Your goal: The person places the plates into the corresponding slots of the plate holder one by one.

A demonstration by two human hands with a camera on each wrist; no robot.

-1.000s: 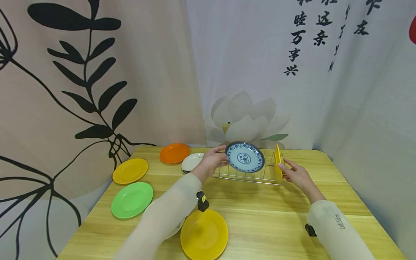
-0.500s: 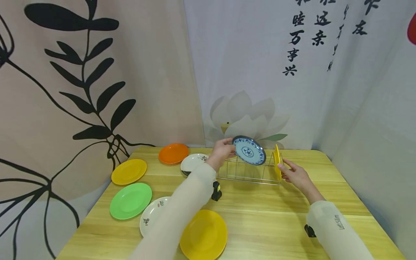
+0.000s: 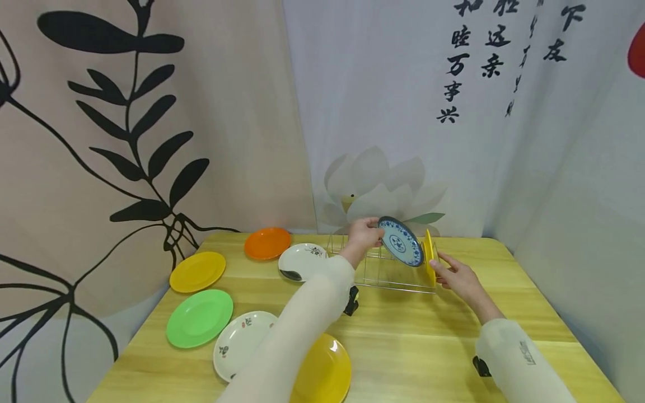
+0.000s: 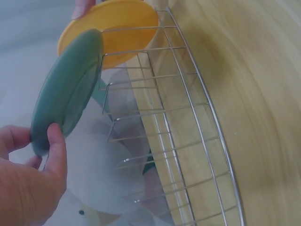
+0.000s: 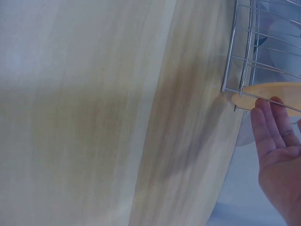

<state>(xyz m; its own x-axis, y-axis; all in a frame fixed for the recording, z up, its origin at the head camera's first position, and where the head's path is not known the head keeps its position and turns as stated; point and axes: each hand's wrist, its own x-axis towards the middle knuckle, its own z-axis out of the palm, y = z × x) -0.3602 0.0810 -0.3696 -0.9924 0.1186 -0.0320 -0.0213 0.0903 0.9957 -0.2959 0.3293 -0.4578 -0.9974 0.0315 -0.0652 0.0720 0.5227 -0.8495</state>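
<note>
My left hand (image 3: 364,239) pinches the rim of a blue-and-white patterned plate (image 3: 401,242), tilted above the wire dish rack (image 3: 385,271). In the left wrist view, the thumb and fingers grip the lower edge of this plate (image 4: 66,92), whose greenish underside shows. A yellow plate (image 3: 430,258) stands on edge at the rack's right end. My right hand (image 3: 459,278) holds it, thumb at its near edge and fingers on its outer side. In the right wrist view, those fingers lie along the yellow plate (image 5: 277,89) beside the rack's end wires.
Left of the rack on the wooden table (image 3: 403,341) lie an orange plate (image 3: 267,243), a white plate (image 3: 301,260), a yellow plate (image 3: 197,272) and a green plate (image 3: 199,318). Nearer are a patterned white plate (image 3: 242,341) and another yellow plate (image 3: 327,372), partly behind my left sleeve.
My left hand has carried the blue-and-white plate rightward along the rack, close to the standing yellow plate, turning it more edge-on. The right hand stays at the yellow plate.
</note>
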